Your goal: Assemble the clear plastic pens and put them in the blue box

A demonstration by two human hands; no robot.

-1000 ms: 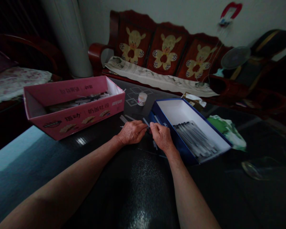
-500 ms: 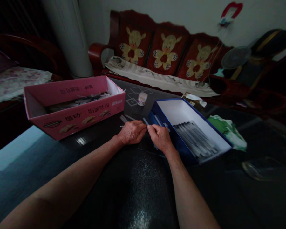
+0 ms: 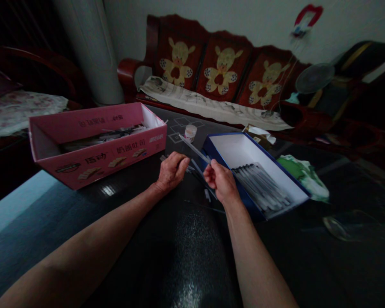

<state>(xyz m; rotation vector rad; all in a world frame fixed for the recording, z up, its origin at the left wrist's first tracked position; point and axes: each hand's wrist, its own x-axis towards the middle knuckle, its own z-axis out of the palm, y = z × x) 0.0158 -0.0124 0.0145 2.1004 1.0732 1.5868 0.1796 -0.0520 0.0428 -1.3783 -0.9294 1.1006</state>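
Observation:
My right hand pinches a translucent pen, its pointed end slanting up and to the left. To its left, my left hand is closed with the fingers curled in; whatever it may hold is hidden. Slim pen parts lie on the dark table between and beneath the hands. Just right of my right hand stands a blue box with a white inside, where several clear pens with dark ends lie side by side. A pink box on the left contains a loose heap of pens or pen parts.
A small round tub sits beyond the hands between the boxes. Green-and-white plastic packaging lies right of the blue box, with a tissue pack behind it. A wooden sofa lines the far side of the glossy table.
The hands were together and have moved apart. The pen now shows in my right hand, tip up and leftward. My left hand has drawn back slightly to the left.

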